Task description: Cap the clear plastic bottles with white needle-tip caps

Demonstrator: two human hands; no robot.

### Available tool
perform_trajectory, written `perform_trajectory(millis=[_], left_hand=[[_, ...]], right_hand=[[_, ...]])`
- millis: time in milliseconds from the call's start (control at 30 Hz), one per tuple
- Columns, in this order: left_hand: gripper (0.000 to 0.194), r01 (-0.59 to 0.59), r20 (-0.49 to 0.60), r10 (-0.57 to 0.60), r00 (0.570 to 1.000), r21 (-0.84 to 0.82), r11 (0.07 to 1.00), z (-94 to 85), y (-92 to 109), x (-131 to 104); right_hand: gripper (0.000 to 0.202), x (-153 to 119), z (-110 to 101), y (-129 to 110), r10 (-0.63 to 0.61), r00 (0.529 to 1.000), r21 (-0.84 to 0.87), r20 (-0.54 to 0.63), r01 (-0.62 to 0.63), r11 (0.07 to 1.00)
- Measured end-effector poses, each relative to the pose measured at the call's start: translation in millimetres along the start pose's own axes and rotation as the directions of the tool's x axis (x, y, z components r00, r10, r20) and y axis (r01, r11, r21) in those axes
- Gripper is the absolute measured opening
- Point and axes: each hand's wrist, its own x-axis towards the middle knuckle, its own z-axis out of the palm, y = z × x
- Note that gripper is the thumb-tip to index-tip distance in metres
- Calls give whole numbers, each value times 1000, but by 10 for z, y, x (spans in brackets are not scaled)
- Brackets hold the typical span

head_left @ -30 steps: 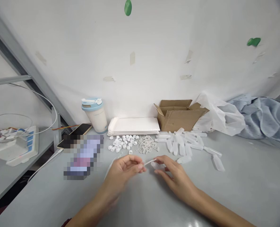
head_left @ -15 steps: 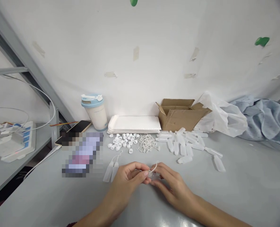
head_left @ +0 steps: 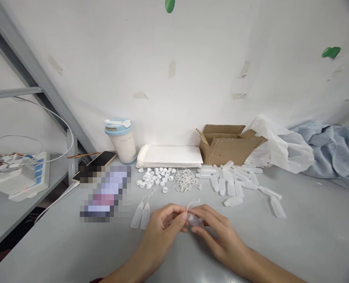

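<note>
Both hands meet low in the middle of the head view, around one clear plastic bottle [head_left: 195, 221]. My left hand [head_left: 167, 225] pinches at its neck, where a thin pale strap [head_left: 192, 203] curls upward. The fingers of my right hand [head_left: 214, 226] are closed round the bottle's body from the right. Two bottles with straps [head_left: 141, 215] lie left of my left hand. Beyond the hands are a pile of white caps [head_left: 156, 177], a tangle of pale straps [head_left: 185, 180] and a heap of translucent bottles [head_left: 231, 181].
Along the wall stand a lidded cup [head_left: 123, 143], a white stack [head_left: 171, 155], an open cardboard box [head_left: 229, 147], a plastic bag [head_left: 283, 147] and blue cloth [head_left: 336, 151]. Phones [head_left: 99, 163] lie left; a power strip [head_left: 41, 177] sits on a lower surface.
The strap between my hands now bends to the right at its top, and more of the bottle shows between the fingers. The whole view has shifted slightly.
</note>
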Motion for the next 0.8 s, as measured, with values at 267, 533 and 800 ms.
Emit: perform_trajectory(millis=[267, 533, 800], left_hand=[[13, -30, 1, 30, 1000, 37, 999, -18, 52, -12], [15, 61, 82, -57, 995, -48, 997, -65, 73, 13], [12, -179, 1, 190, 982, 346, 921, -42, 16, -4]], right_hand=[[34, -5, -12, -43, 9, 1000, 16, -27, -8, 1000], [41, -36, 4, -69, -3, 1000, 36, -4, 3, 999], [32, -44, 43, -57, 46, 996, 41, -82, -43, 998]])
